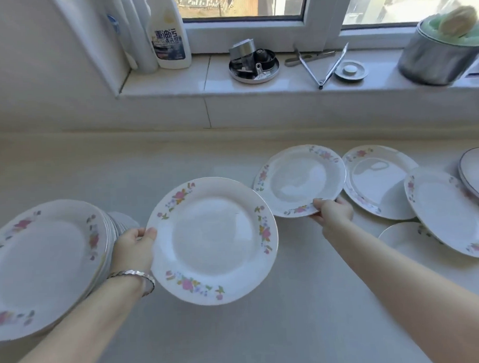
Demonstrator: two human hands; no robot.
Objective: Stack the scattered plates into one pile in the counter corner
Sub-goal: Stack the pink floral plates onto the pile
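Note:
A pile of white flowered plates (43, 264) stands at the left on the pale counter (178, 161). My left hand (135, 250) grips the left rim of one flowered plate (212, 240), held just right of the pile, above the counter. My right hand (333, 212) pinches the near rim of a second flowered plate (299, 180) further right. More plates lie scattered at the right: one (379, 182) behind my right hand, a larger tilted one (448, 209) overlapping a low plate (406, 240), and a plain rimmed plate (477, 173) at the edge.
The tiled window sill (175, 80) behind the counter carries a cleaner bottle (169, 34), a metal dish of small parts (253, 64), tongs (324, 67), a sink plug (350, 70) and a steel pot (440, 52) with sponges.

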